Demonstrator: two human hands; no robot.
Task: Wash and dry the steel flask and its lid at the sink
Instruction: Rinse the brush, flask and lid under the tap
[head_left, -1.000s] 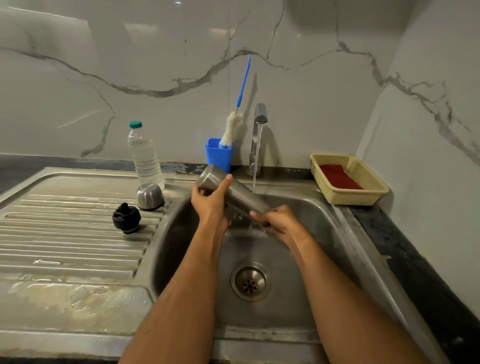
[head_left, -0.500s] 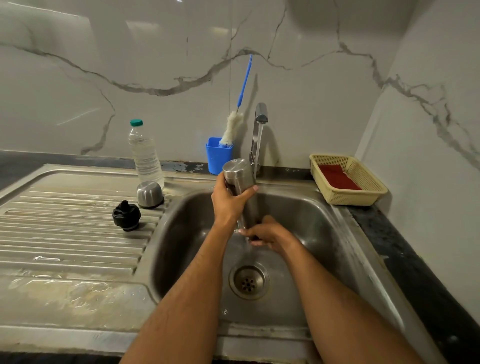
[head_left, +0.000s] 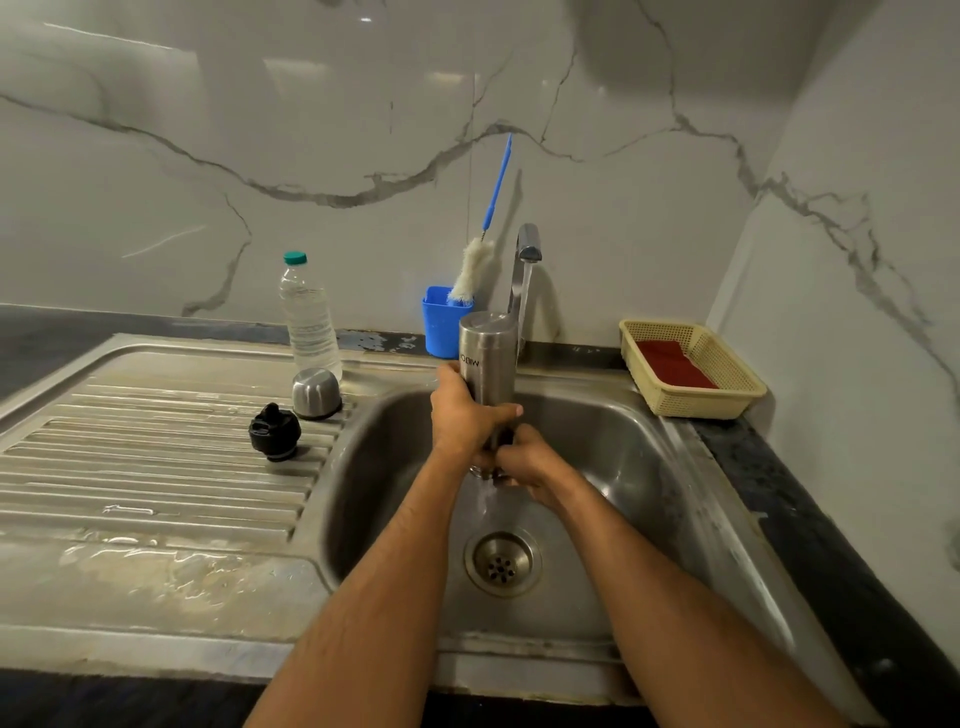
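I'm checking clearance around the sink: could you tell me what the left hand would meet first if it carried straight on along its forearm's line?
Probably the blue cup behind the flask it grips, though depth is unclear.

The steel flask (head_left: 487, 364) is displaying one line of dark printed lettering on its side. The lettering is appearing inverted, since the flask is standing base-up, and only a fragment resembling "MIBO" is reading; the remaining characters are turning out of view.

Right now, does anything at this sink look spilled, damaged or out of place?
Nothing alarming. The steel flask is held upside down over the sink by both hands, the tap is running, and the draining board is wet and stained.
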